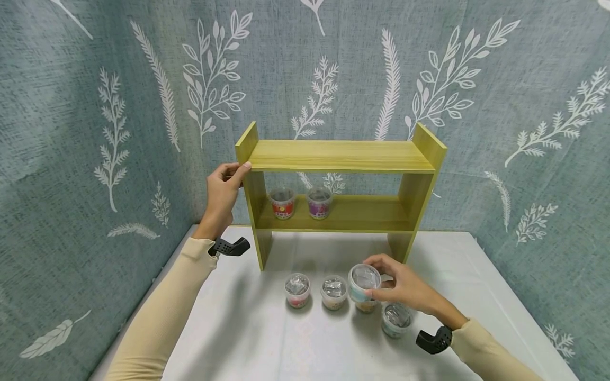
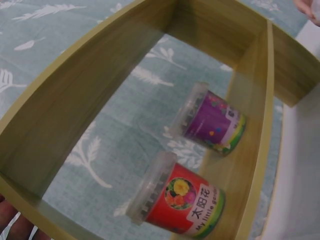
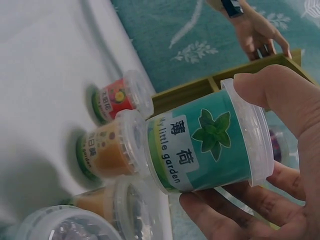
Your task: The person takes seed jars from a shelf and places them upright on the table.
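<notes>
My right hand (image 1: 400, 283) grips a teal-labelled seed cup (image 3: 205, 135) with a mint leaf picture and a clear lid. It is raised over the table cups, thumb at the lid rim and fingers along the far side. At the upper left of the wooden shelf unit (image 1: 340, 156), my left hand (image 1: 223, 193) holds the side panel, thumb on the front edge. A red-labelled cup (image 2: 187, 200) and a purple-labelled cup (image 2: 217, 122) stand on the middle board. In the head view, the held cup partly covers an orange-labelled cup (image 1: 367, 307).
On the white table (image 1: 305, 354), in front of the shelf, stand a red-labelled cup (image 1: 297, 291), an orange-labelled cup (image 3: 107, 150) and a teal-labelled cup (image 1: 396, 320). Leaf-patterned cloth (image 1: 357, 69) surrounds the table at the back and sides.
</notes>
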Demonstrator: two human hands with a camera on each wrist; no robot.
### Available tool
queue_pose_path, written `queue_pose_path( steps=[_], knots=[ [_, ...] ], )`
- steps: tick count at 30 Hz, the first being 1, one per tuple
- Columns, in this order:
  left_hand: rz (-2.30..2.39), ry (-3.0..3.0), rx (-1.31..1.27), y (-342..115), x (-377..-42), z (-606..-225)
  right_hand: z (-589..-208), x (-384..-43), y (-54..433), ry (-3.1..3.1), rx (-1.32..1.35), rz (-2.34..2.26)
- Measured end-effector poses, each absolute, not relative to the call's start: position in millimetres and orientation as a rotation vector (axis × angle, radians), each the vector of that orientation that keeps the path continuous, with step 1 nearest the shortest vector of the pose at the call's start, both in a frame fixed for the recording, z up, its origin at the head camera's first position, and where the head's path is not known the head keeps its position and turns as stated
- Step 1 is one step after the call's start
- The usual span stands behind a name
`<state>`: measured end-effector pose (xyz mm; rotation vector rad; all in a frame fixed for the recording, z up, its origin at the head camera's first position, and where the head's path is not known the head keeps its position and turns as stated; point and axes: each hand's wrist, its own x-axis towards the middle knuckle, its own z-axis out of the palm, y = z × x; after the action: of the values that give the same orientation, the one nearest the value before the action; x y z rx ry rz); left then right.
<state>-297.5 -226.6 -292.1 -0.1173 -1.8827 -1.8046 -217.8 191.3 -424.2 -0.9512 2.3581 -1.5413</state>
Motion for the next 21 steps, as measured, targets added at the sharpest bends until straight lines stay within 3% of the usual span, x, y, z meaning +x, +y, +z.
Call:
queue_pose_path(
  steps=[21],
  knots=[
    [-1.805,-1.879,-0.134,-227.2,-296.7,-292.0,-444.1,-203.6,187.2,2.322,-0.938,-1.488]
  ],
)
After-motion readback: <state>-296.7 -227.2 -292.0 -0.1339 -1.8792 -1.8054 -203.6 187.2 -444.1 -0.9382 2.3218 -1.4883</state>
